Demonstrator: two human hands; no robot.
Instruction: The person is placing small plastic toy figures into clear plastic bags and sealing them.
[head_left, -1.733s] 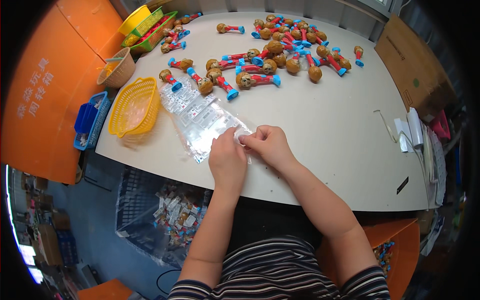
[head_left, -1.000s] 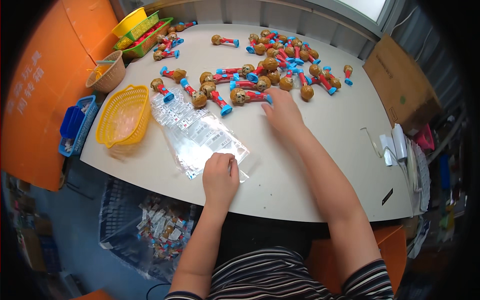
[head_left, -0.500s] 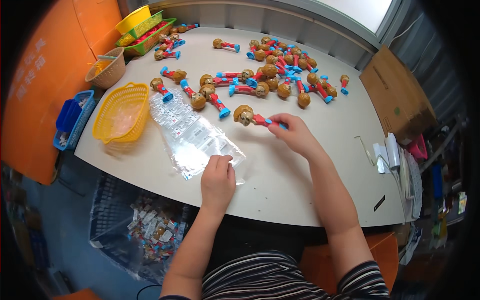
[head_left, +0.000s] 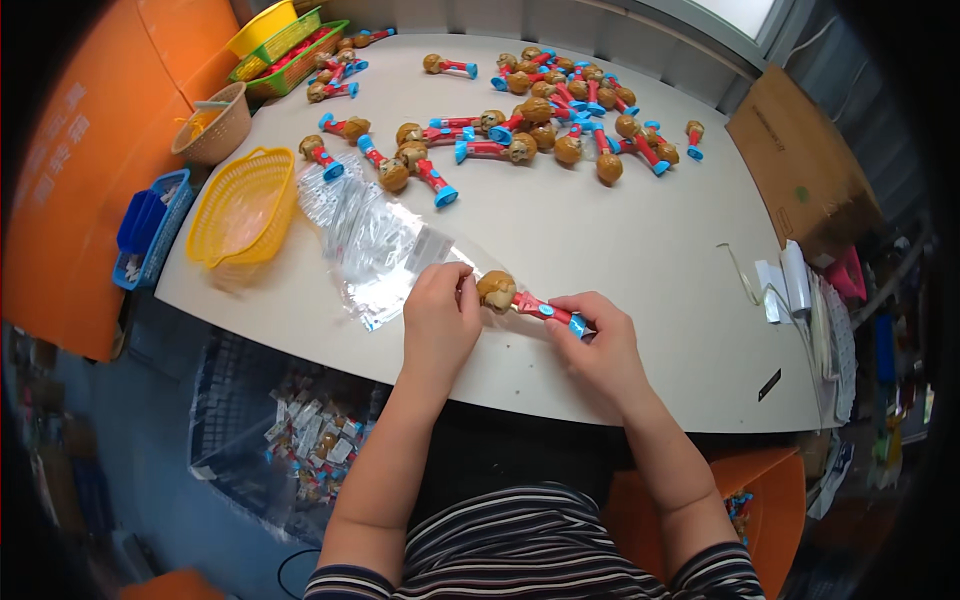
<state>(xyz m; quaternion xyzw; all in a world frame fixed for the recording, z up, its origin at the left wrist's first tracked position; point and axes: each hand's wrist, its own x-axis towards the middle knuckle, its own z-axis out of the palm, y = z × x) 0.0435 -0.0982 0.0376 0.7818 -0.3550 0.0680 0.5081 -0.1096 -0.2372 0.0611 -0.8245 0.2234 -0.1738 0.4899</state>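
Near the front of the table, my right hand (head_left: 603, 345) grips the blue end of a toy (head_left: 538, 306) with a round brown head and a red-and-blue handle. The toy's head points left, close to the fingers of my left hand (head_left: 440, 310). Those fingers are closed in a pinch at the near right end of a fanned stack of clear printed plastic bags (head_left: 385, 245). A bag's edge appears to be between them, though my hand partly hides it. I cannot tell whether the toy's head is inside the bag or just at its mouth.
Several similar toys (head_left: 568, 150) lie heaped across the far table. A yellow basket (head_left: 200, 250), a tan basket (head_left: 215, 143) and a blue basket (head_left: 160, 240) stand left. Below is a lined blue crate (head_left: 225, 400) of bagged toys. A cardboard box (head_left: 800, 160) stands right.
My right hand has brought the toy nearer and lower, so its head is now beside my left hand. The left hand has risen slightly at the bags. The view has shifted a little.
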